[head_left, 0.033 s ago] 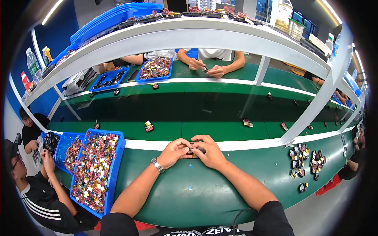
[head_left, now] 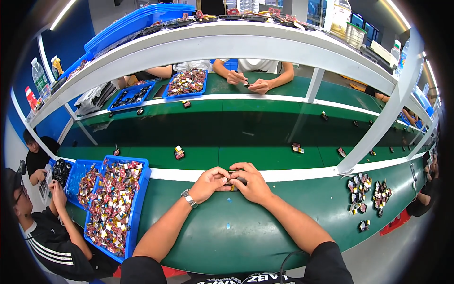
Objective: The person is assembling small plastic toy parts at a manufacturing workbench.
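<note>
Both my hands meet over the green bench, near its far white edge. My left hand (head_left: 210, 184), with a metal wristwatch (head_left: 188, 198) on its wrist, pinches one side of a small dark electronic part (head_left: 240, 181). On the other side, my right hand (head_left: 252, 183) curls round the same part, thumb against it. A bit of yellow shows under the fingertips. Most of the part is hidden by my fingers, so its exact kind does not show.
Left of my arms, a blue tray (head_left: 143, 189) is heaped with small red, white and yellow circuit pieces. Several assembled pieces (head_left: 359, 189) lie in clusters at the right. Beyond the white edge, a green conveyor belt (head_left: 255, 158) carries scattered pieces. A white shelf (head_left: 227, 47) spans overhead; co-workers sit around.
</note>
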`<action>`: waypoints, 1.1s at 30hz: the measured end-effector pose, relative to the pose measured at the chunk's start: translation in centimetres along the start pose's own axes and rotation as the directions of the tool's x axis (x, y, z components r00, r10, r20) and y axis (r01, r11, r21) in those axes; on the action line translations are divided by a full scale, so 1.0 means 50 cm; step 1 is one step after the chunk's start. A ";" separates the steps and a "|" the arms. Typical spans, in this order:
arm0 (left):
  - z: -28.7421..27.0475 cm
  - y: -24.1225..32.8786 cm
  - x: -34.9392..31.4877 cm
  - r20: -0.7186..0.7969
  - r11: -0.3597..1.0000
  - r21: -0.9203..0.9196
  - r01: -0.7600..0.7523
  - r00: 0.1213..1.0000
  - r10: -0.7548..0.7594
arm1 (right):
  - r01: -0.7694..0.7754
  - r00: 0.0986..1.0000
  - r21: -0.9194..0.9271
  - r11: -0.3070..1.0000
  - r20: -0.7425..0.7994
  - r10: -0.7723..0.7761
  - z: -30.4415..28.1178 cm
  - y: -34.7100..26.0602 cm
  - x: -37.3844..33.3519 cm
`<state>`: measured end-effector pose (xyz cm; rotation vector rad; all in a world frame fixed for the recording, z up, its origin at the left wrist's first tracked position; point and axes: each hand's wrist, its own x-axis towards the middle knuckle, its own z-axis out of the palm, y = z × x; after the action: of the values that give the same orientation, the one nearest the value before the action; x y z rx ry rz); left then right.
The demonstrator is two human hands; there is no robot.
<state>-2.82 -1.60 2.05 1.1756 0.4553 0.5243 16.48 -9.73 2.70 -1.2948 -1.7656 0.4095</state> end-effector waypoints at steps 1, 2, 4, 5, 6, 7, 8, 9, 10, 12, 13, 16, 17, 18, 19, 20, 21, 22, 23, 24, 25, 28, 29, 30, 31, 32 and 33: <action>-0.001 -0.001 0.000 0.001 1.000 0.017 0.008 1.000 -0.008 | -0.001 1.000 -0.003 1.000 0.002 0.001 0.000 0.000 0.000; -0.001 -0.001 -0.001 0.002 1.000 0.018 0.007 1.000 -0.007 | -0.002 1.000 -0.006 1.000 0.003 0.002 0.000 -0.001 0.000; 0.001 0.003 -0.001 -0.016 1.000 0.000 0.018 1.000 -0.018 | 0.009 1.000 0.005 1.000 0.017 -0.009 0.001 -0.003 0.000; 0.003 0.003 0.000 -0.015 1.000 0.003 0.016 1.000 -0.016 | 0.017 0.999 0.016 1.000 0.031 -0.017 0.001 -0.004 -0.001; 0.004 0.002 -0.001 -0.030 0.999 0.027 0.026 0.999 -0.025 | 0.019 0.999 0.016 1.000 0.029 -0.019 0.002 -0.006 -0.001; 0.006 0.001 -0.002 -0.046 0.998 0.051 0.037 0.998 -0.034 | 0.042 0.998 0.015 0.999 0.046 -0.042 0.004 -0.007 -0.001; 0.008 0.000 -0.004 -0.045 0.998 0.054 0.036 0.998 -0.034 | 0.064 0.996 0.014 0.998 0.062 -0.065 0.005 -0.009 -0.002; 0.011 0.002 -0.004 -0.072 0.996 0.078 0.037 0.997 -0.032 | 0.054 0.997 0.006 0.999 0.053 -0.054 0.005 -0.012 -0.002; 0.015 0.005 -0.004 -0.098 0.994 0.102 0.040 0.995 -0.029 | 0.054 0.997 0.006 0.999 0.049 -0.054 0.005 -0.013 -0.002; 0.030 0.012 -0.004 -0.110 0.996 0.080 0.032 0.994 -0.023 | 0.032 0.999 -0.043 0.999 0.012 -0.032 0.006 -0.015 -0.003; 0.034 0.013 -0.004 -0.125 0.998 0.054 0.024 0.992 -0.017 | 0.030 1.000 -0.044 0.999 0.008 -0.030 0.007 -0.018 -0.004; 0.029 0.004 -0.003 -0.119 0.999 0.032 -0.018 0.993 0.021 | -0.003 0.999 -0.093 0.996 -0.040 0.000 0.014 -0.027 -0.007; 0.026 0.003 -0.003 -0.117 0.999 0.035 -0.012 0.993 0.016 | -0.001 0.998 -0.101 0.995 -0.060 -0.005 0.014 -0.029 -0.004; 0.023 0.003 -0.001 -0.107 0.999 0.025 -0.030 0.994 0.033 | 0.000 0.997 -0.112 0.994 -0.081 -0.009 0.015 -0.028 -0.003; 0.021 0.002 0.000 -0.098 0.999 0.015 -0.048 0.994 0.050 | -0.006 0.996 -0.110 0.994 -0.086 -0.004 0.017 -0.028 -0.004; 0.018 0.000 0.000 -0.093 0.999 0.017 -0.042 0.995 0.044 | 0.007 0.994 -0.097 0.995 -0.106 -0.017 0.019 -0.027 -0.004; 0.015 -0.001 0.000 -0.086 0.999 -0.013 -0.047 0.995 0.046 | 0.022 0.992 -0.084 0.996 -0.126 -0.032 0.020 -0.027 -0.004; 0.014 -0.001 0.001 -0.078 0.998 -0.043 -0.051 0.996 0.048 | 0.018 0.991 -0.084 0.996 -0.131 -0.029 0.022 -0.027 -0.004; 0.014 0.000 0.001 -0.074 0.998 -0.041 -0.048 0.996 0.044 | 0.026 0.989 -0.080 0.996 -0.145 -0.038 0.025 -0.026 -0.003; 0.014 0.000 0.000 -0.078 0.997 -0.046 -0.055 0.996 0.052 | 0.035 0.986 -0.076 0.997 -0.158 -0.047 0.028 -0.027 -0.003; 0.015 0.001 0.000 -0.082 0.997 -0.052 -0.064 0.995 0.059 | 0.033 0.986 -0.076 0.997 -0.161 -0.045 0.030 -0.029 -0.003; 0.012 0.000 0.000 -0.068 0.994 -0.070 -0.086 0.994 0.081 | 0.023 0.982 -0.095 0.995 -0.183 -0.040 0.034 -0.035 -0.002; 0.011 0.000 -0.001 -0.067 0.994 -0.068 -0.085 0.994 0.081 | 0.026 0.981 -0.086 0.996 -0.187 -0.042 0.035 -0.035 -0.002; 0.010 -0.002 0.000 -0.069 0.993 -0.074 -0.088 0.994 0.082 | 0.030 0.980 -0.079 0.996 -0.191 -0.044 0.035 -0.034 -0.002; 0.009 -0.004 0.000 -0.072 0.993 -0.079 -0.090 0.994 0.085 | 0.030 0.980 -0.079 0.996 -0.193 -0.045 0.036 -0.034 -0.002; 0.008 -0.005 0.001 -0.071 0.993 -0.078 -0.091 0.994 0.085 | 0.026 0.979 -0.055 0.998 -0.202 -0.037 0.037 -0.033 -0.002; 0.008 -0.007 0.002 -0.069 0.991 -0.096 -0.096 0.994 0.089 | 0.023 0.977 -0.031 0.999 -0.210 -0.029 0.037 -0.033 -0.002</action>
<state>-2.48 -1.93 1.86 1.0907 0.4266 0.6594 14.03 -10.08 2.77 -1.2844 -1.6129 0.2240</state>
